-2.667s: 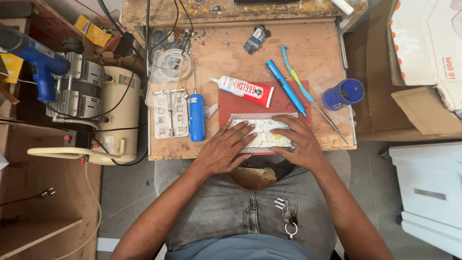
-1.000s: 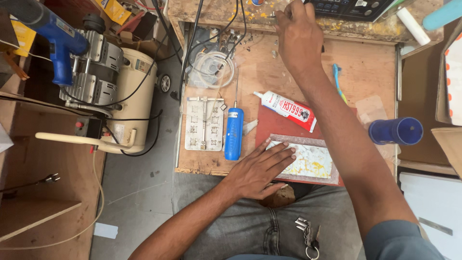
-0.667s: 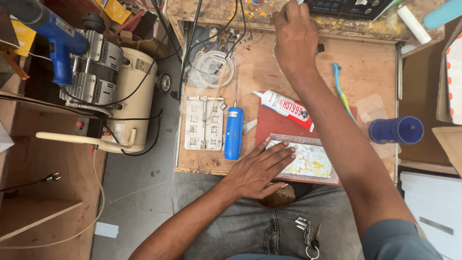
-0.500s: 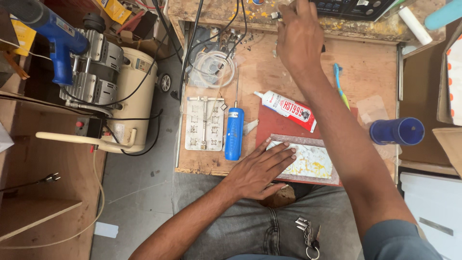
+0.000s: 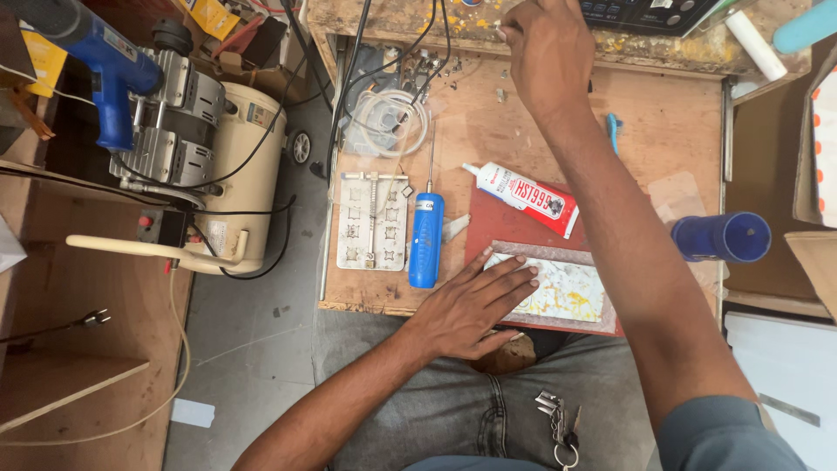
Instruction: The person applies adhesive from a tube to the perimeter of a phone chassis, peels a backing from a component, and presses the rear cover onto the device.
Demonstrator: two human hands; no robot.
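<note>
Left hand (image 5: 475,307) lies flat, fingers (image 5: 510,272) spread apart, pressing the near-left end of a flat pale panel (image 5: 562,292) smeared with yellow. Panel rests on a dark red mat (image 5: 506,222) at the front edge of the wooden worktop (image 5: 671,131).

Right hand (image 5: 545,48) is stretched to the far edge of the worktop, fingers bunched together at the tips; cannot tell whether they pinch anything.

Just left of the mat: blue pen-shaped tool (image 5: 425,240), then a white slotted jig (image 5: 373,220). Glue tube (image 5: 523,187) lies aslant on the mat. Blue cup (image 5: 722,237) on its side, far right. Cream compressor (image 5: 227,148) stands on the floor, left.
</note>
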